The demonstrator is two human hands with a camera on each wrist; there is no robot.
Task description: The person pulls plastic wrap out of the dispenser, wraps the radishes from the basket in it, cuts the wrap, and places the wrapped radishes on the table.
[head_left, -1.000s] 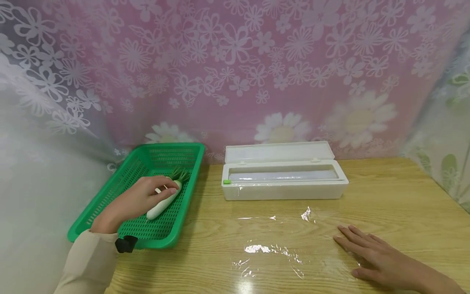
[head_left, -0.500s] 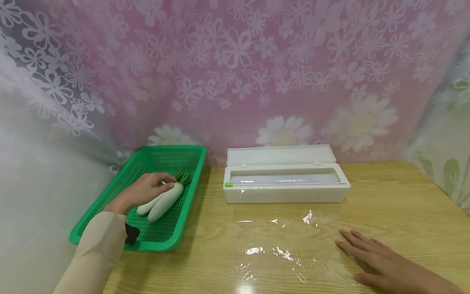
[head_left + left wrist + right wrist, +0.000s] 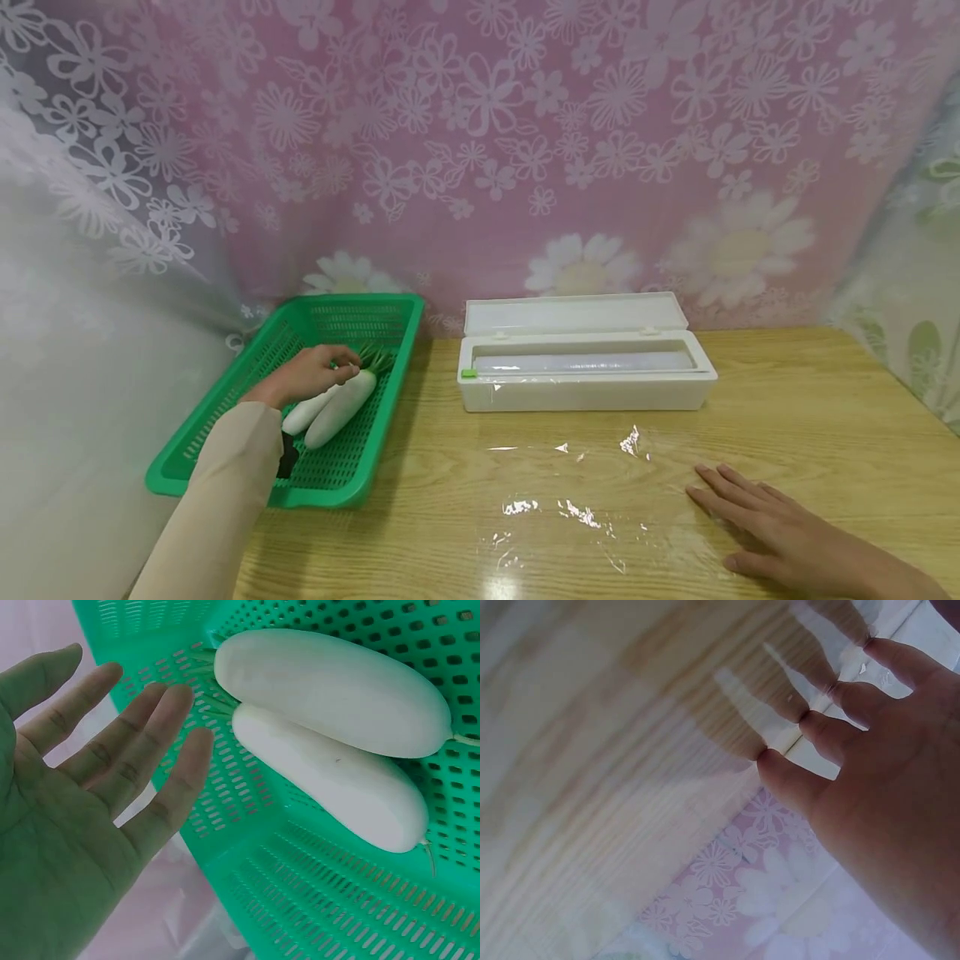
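Two white radishes (image 3: 341,410) with green leaf stubs lie side by side in a green plastic basket (image 3: 408,350). In the left wrist view, the nearer radish (image 3: 330,776) and the other radish (image 3: 330,694) are whole and untouched. My left hand (image 3: 311,375) hovers over their leafy ends, fingers apart and holding nothing. At the right, my right hand (image 3: 780,521) rests on the table, its fingers spread and fingertips down. Clear cling film (image 3: 562,483) lies over the tabletop, coming from a white dispenser box (image 3: 588,396); its right edge near my right hand is hard to make out.
The dispenser's lid (image 3: 577,315) stands raised, a film roll (image 3: 585,362) inside and a green slider (image 3: 468,373) at its left end. Behind the wooden table (image 3: 810,392) hangs a pink flowered curtain (image 3: 480,167). A pale sheet (image 3: 90,375) hangs at the left.
My left hand has drawn back from the radishes toward the left, and the second radish has come into sight. My right hand has stayed in place.
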